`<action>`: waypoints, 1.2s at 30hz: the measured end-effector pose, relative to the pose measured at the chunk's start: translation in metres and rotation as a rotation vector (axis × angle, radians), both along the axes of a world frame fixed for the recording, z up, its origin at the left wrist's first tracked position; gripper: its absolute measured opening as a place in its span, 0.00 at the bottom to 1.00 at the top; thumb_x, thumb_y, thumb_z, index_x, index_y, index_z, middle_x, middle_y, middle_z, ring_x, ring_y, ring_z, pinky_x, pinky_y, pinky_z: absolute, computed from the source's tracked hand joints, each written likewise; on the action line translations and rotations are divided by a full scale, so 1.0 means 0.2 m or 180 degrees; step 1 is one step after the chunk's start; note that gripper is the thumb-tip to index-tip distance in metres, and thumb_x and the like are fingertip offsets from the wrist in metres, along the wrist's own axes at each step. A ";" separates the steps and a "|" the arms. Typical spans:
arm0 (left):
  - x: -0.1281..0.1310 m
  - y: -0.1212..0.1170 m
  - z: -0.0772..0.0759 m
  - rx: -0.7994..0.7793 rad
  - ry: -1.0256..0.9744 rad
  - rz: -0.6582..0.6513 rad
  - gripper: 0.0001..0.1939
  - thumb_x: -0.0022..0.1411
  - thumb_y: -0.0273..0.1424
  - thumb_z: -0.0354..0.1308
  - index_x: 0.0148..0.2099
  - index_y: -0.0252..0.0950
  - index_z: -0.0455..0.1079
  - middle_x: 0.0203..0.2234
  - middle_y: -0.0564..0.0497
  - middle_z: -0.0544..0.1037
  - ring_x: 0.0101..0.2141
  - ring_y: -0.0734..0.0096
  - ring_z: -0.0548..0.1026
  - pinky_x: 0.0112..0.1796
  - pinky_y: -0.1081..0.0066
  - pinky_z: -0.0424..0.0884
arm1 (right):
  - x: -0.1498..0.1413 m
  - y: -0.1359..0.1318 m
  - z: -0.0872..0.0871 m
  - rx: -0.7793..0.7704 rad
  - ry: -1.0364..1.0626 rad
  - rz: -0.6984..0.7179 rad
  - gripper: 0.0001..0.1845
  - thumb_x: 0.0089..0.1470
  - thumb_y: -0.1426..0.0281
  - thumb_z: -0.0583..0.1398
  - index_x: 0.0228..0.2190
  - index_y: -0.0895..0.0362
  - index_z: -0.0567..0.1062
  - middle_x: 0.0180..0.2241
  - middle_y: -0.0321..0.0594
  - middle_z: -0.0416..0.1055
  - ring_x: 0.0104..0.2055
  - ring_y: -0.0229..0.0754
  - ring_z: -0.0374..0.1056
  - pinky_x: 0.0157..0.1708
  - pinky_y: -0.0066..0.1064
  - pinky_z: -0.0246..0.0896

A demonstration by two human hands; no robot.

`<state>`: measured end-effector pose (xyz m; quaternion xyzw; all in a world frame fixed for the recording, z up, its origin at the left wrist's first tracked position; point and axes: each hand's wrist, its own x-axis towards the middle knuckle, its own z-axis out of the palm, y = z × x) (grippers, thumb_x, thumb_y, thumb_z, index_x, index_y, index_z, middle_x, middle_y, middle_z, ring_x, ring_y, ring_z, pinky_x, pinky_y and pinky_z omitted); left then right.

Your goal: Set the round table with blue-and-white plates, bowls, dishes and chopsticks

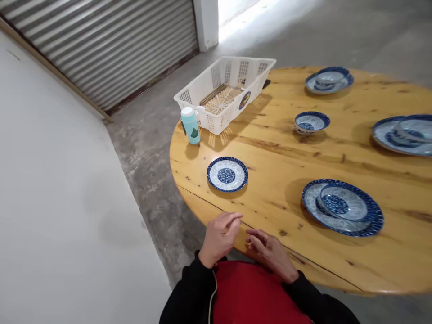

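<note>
My left hand (222, 236) is at the table's near edge, fingers loosely extended, holding nothing. Beside it, a small gap away, my right hand (270, 252) also has nothing in it, its fingers slightly curled and apart. A blue-and-white plate (227, 174) lies flat just beyond my left hand. To the right of my right hand sits a larger blue-rimmed plate (371, 216) with a bowl (344, 203) resting on it. Farther back, a patterned bowl (312, 122) stands directly on the wooden table (270, 166).
A white plastic basket (219, 119) stands at the table's far left, with a light-blue bottle (191, 126) upright by its near corner. More plates bearing bowls are at the back (329, 81) and right edge. A white wall (67, 193) runs along the left.
</note>
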<state>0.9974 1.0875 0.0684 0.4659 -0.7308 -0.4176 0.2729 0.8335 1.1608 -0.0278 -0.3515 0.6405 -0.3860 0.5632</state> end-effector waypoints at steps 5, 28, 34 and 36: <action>0.11 -0.25 0.09 -0.0074 0.0293 -0.0056 0.16 0.73 0.35 0.51 0.51 0.37 0.78 0.39 0.46 0.84 0.38 0.67 0.82 0.43 0.70 0.77 | 0.17 -0.02 0.03 0.0036 0.0006 0.0051 0.25 0.49 0.49 0.58 0.38 0.56 0.78 0.28 0.40 0.77 0.28 0.45 0.73 0.31 0.37 0.69; -1.08 -1.43 -0.25 0.0484 -0.0499 -0.0756 0.16 0.70 0.33 0.51 0.53 0.35 0.76 0.43 0.44 0.84 0.43 0.61 0.82 0.48 0.65 0.76 | -1.48 -1.41 0.14 -0.0094 0.0378 -0.2579 0.09 0.47 0.82 0.61 0.23 0.59 0.71 0.18 0.33 0.68 0.19 0.35 0.70 0.18 0.21 0.66; -1.55 -1.67 -0.40 0.0627 -0.0759 -0.0692 0.21 0.69 0.32 0.51 0.60 0.31 0.71 0.53 0.37 0.81 0.55 0.54 0.78 0.58 0.60 0.69 | -1.68 -1.64 0.02 -0.0011 0.0413 -0.2519 0.08 0.49 0.81 0.63 0.26 0.57 0.71 0.18 0.34 0.70 0.20 0.38 0.72 0.18 0.23 0.66; -1.68 -1.73 -0.45 0.0771 -0.0680 -0.0665 0.22 0.70 0.33 0.51 0.62 0.30 0.69 0.51 0.36 0.82 0.55 0.54 0.78 0.59 0.58 0.69 | -1.70 -1.68 -0.01 0.0009 0.0406 -0.2480 0.07 0.50 0.80 0.63 0.27 0.57 0.72 0.19 0.35 0.72 0.21 0.39 0.72 0.19 0.25 0.67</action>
